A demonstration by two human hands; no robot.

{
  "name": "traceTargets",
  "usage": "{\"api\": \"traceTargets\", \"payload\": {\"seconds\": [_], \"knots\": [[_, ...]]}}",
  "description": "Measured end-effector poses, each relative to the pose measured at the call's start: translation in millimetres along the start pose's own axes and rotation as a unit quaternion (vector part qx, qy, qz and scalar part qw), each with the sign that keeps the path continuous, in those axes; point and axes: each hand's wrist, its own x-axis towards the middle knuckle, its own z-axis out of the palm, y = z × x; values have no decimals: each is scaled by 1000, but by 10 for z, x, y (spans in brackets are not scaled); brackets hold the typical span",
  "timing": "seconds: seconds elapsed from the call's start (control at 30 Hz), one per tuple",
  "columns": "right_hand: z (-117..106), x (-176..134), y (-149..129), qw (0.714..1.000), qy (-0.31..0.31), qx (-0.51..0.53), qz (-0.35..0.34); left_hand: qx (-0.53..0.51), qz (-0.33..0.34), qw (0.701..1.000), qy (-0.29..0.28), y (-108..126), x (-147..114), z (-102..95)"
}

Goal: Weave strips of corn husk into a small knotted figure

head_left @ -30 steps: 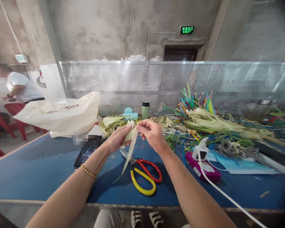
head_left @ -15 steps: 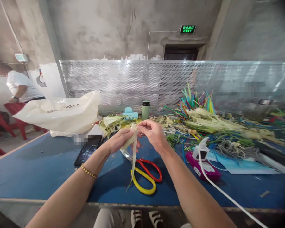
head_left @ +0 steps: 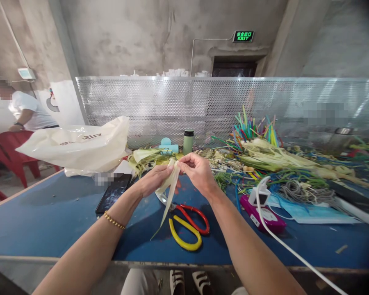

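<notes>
Between my two hands is a pale corn husk strip (head_left: 169, 196), its narrow tail hanging down toward the blue table. My left hand (head_left: 156, 179) pinches it near the top, thumb uppermost. On the other side, my right hand (head_left: 197, 172) has thumb and forefinger pinched on the upper end of the same husk. Below my hands lie scissors (head_left: 187, 247) with one red and one yellow handle; the husk partly covers their blades. A dark phone or tablet (head_left: 113, 194) rests left of my hands.
A cream plastic bag (head_left: 76, 149) stands at the left. Behind are a green bottle (head_left: 188, 142) and piled husks (head_left: 267, 155). To the right sit a purple power strip (head_left: 266, 219) with a white cable, a blue mask (head_left: 320, 211) and tangled cords. A person (head_left: 26, 108) is far left.
The husk's hanging tail has swung left, away from the yellow handle, and looks more spread near the top. My hands stay pinched on it in nearly the same place.
</notes>
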Motion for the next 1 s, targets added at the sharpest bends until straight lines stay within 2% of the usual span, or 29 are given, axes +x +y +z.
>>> {"api": "traceTargets", "payload": {"seconds": [0.13, 0.23, 0.33, 0.4, 0.5, 0.6, 0.8, 1.0], "knots": [[-36, 14, 5, 1000, 16, -10, 0, 50, 27, 995, 83, -12, 51, -38], [-41, 20, 14, 1000, 18, -20, 4, 132, 54, 976, 166, -39, 102, -101], [-22, 22, 36, 999, 26, -26, 14, 291, 89, 915, 266, -25, 110, -129], [-8, 23, 52, 999, 37, -24, 24, 367, 117, 874, 296, 15, 85, -103], [7, 28, 65, 997, 51, -34, 41, 400, 125, 855, 305, 71, 43, -27], [16, 35, 70, 996, 67, -40, 53, 374, 126, 865, 312, 66, 47, 20], [31, 38, 67, 996, 67, -33, 52, 268, 128, 905, 305, -5, 111, 45], [27, 43, 85, 996, 64, -29, 47, 177, 116, 943, 256, 41, 79, 120]]}}
